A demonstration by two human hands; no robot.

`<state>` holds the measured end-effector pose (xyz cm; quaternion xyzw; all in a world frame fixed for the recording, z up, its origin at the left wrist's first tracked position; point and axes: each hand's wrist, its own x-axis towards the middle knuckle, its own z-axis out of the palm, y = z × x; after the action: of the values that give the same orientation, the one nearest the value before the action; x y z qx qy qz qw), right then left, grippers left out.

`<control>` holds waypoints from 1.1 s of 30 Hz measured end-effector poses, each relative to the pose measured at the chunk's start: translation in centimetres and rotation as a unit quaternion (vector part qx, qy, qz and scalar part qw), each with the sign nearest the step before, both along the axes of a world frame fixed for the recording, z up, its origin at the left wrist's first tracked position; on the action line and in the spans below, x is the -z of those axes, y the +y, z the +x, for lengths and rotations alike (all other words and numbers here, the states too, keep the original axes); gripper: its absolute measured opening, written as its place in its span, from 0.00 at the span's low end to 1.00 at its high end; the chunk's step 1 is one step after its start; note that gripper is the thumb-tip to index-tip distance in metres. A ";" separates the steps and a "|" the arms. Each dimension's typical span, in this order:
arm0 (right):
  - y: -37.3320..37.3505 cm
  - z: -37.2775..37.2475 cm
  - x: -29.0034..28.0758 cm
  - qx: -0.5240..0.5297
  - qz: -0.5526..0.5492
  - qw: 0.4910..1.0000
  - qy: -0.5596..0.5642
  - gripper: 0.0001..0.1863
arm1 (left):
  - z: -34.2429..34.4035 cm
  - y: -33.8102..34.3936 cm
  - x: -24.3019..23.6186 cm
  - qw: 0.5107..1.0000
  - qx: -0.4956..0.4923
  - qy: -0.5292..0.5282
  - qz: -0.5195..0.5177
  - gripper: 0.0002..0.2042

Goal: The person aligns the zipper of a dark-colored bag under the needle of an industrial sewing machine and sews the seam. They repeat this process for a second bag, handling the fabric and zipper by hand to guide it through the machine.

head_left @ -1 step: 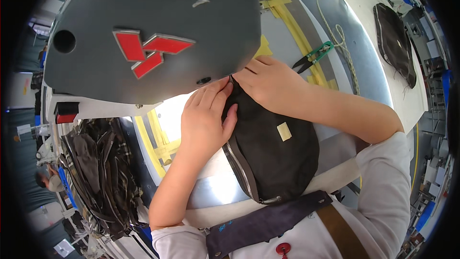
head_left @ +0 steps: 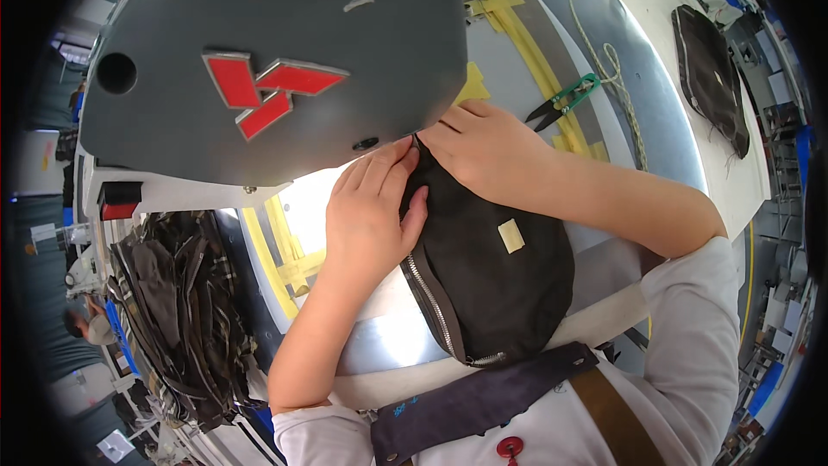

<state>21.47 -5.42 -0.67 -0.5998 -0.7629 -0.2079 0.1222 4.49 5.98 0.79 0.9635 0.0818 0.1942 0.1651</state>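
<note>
A black fabric pouch [head_left: 492,267] lies under my hands, its upper end running beneath a dark grey sewing machine head [head_left: 345,52]. A silver zipper [head_left: 431,302] curves along its left and lower edge, and a small pale yellow tab [head_left: 511,236] sits on its face. My left hand [head_left: 369,220] grips the pouch's upper left edge, fingers together and thumb on the cloth. My right hand [head_left: 487,155] is closed on the upper end beside it, fingers curled. The machine head partly hides the right fingertips and covers the stitching spot.
Green-handled thread snips [head_left: 565,102] and a cord [head_left: 614,78] lie right of the machine. Yellow tape [head_left: 543,52] marks the worktop. Another black piece [head_left: 711,78] rests at far right. A heap of black and plaid pieces [head_left: 177,311] is at left; a person [head_left: 90,324] is beyond.
</note>
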 end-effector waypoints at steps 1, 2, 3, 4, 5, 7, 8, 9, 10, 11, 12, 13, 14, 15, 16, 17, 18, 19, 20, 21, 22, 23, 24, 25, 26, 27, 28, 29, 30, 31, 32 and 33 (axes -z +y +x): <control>-0.1 0.1 0.1 0.006 0.009 1.000 0.018 0.09 | 0.1 -0.2 -0.2 1.000 -0.001 -0.003 0.014 0.17; -0.1 0.2 0.4 0.011 0.018 0.999 0.036 0.09 | 0.1 -0.2 -0.3 1.000 -0.002 -0.005 0.013 0.17; -0.1 0.3 0.7 0.016 0.026 0.998 0.055 0.09 | 0.1 -0.2 -0.3 1.000 -0.003 -0.006 0.011 0.17; -0.1 0.3 0.8 0.018 0.037 0.997 0.060 0.09 | 0.1 -0.2 -0.2 1.000 -0.005 -0.009 0.010 0.17; 0.0 0.3 0.9 0.020 0.048 0.996 0.066 0.09 | 0.1 -0.1 0.0 1.000 -0.012 -0.015 0.006 0.16; 0.0 0.4 0.7 0.018 0.048 0.997 0.056 0.08 | 0.2 0.0 0.4 0.999 -0.024 -0.025 -0.002 0.14; -0.1 0.4 0.5 0.014 0.038 0.998 0.040 0.08 | 0.3 0.1 0.7 0.999 -0.027 -0.035 -0.005 0.12; -0.1 0.4 0.4 0.011 0.028 0.999 0.024 0.08 | 0.4 0.4 0.9 0.998 -0.031 -0.045 -0.008 0.11; -0.2 0.4 0.4 0.009 0.023 0.999 0.021 0.08 | 0.6 0.5 1.1 0.998 -0.033 -0.053 -0.011 0.10; -0.2 0.3 0.4 0.008 0.018 1.000 0.018 0.08 | 0.7 0.6 1.1 0.997 -0.034 -0.059 -0.021 0.09; -0.2 0.3 0.4 0.007 0.013 1.000 0.015 0.08 | 0.8 0.6 1.0 0.997 -0.035 -0.065 -0.031 0.09; -0.3 0.3 0.4 0.011 -0.010 1.000 0.026 0.11 | 1.0 0.6 0.9 0.996 -0.034 -0.071 -0.041 0.08; -0.4 0.2 0.3 0.015 -0.033 0.999 0.036 0.14 | 1.0 0.6 0.9 0.995 -0.039 -0.068 -0.055 0.08; -0.5 0.2 0.2 0.019 -0.056 0.997 0.047 0.18 | 1.1 0.6 0.7 0.995 -0.043 -0.066 -0.069 0.08; -0.5 0.1 0.1 0.019 -0.054 0.997 0.044 0.17 | 1.1 0.6 0.6 0.994 -0.048 -0.063 -0.082 0.07; -0.5 0.0 0.0 0.020 -0.052 0.998 0.041 0.17 | 1.1 0.6 0.6 0.994 -0.046 -0.065 -0.080 0.07; -0.5 0.0 -0.1 0.020 -0.049 0.998 0.038 0.16 | 1.1 0.7 0.6 0.994 -0.044 -0.067 -0.077 0.07; -0.5 0.0 0.0 0.020 -0.050 0.998 0.038 0.16 | 1.2 0.8 0.6 0.994 -0.041 -0.070 -0.075 0.07; -0.5 0.0 0.0 0.020 -0.052 0.998 0.037 0.15 | 1.2 0.8 0.6 0.994 -0.045 -0.064 -0.080 0.07; -0.5 0.0 0.1 0.020 -0.053 0.998 0.037 0.15 | 1.2 0.8 0.6 0.993 -0.050 -0.058 -0.085 0.07; -0.5 0.0 0.2 0.019 -0.046 0.998 0.042 0.15 | 1.2 0.8 0.6 0.993 -0.054 -0.051 -0.090 0.08; -0.5 0.0 0.3 0.018 -0.040 0.998 0.047 0.15 | 1.1 0.8 0.6 0.991 -0.062 -0.052 -0.108 0.07; -0.5 0.1 0.5 0.018 -0.033 0.998 0.052 0.15 | 1.1 0.8 0.7 0.988 -0.070 -0.052 -0.127 0.07; -0.5 0.1 0.5 0.021 -0.032 0.998 0.049 0.15 | 1.1 0.8 0.8 0.985 -0.078 -0.052 -0.145 0.07; -0.5 0.0 0.6 0.025 -0.030 0.998 0.047 0.14 | 1.1 0.8 0.9 0.985 -0.079 -0.054 -0.144 0.07; -0.5 0.0 0.6 0.029 -0.029 0.998 0.044 0.14 | 1.1 0.8 1.0 0.985 -0.080 -0.056 -0.143 0.07; -0.5 0.0 0.6 0.028 -0.032 0.998 0.041 0.14 | 1.1 0.8 1.0 0.985 -0.082 -0.058 -0.141 0.07; -0.5 0.0 0.6 0.027 -0.035 0.998 0.038 0.14 | 1.1 0.7 0.9 0.985 -0.085 -0.054 -0.141 0.07; -0.5 0.0 0.6 0.026 -0.039 0.998 0.034 0.14 | 1.1 0.6 0.8 0.985 -0.090 -0.050 -0.141 0.07; -0.5 0.0 0.5 0.026 -0.041 0.998 0.033 0.13 | 1.1 0.6 0.8 0.984 -0.095 -0.047 -0.141 0.07; -0.5 -0.1 0.4 0.026 -0.042 0.998 0.031 0.13 | 1.1 0.7 0.8 0.989 -0.074 -0.048 -0.118 0.08; -0.5 -0.1 0.3 0.025 -0.044 0.998 0.030 0.12 | 1.2 0.9 0.9 0.993 -0.053 -0.048 -0.094 0.09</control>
<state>21.34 -5.88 -1.00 -0.6293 -0.7523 -0.1592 0.1129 5.66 6.91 -0.14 0.9275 0.1425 0.2405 0.2482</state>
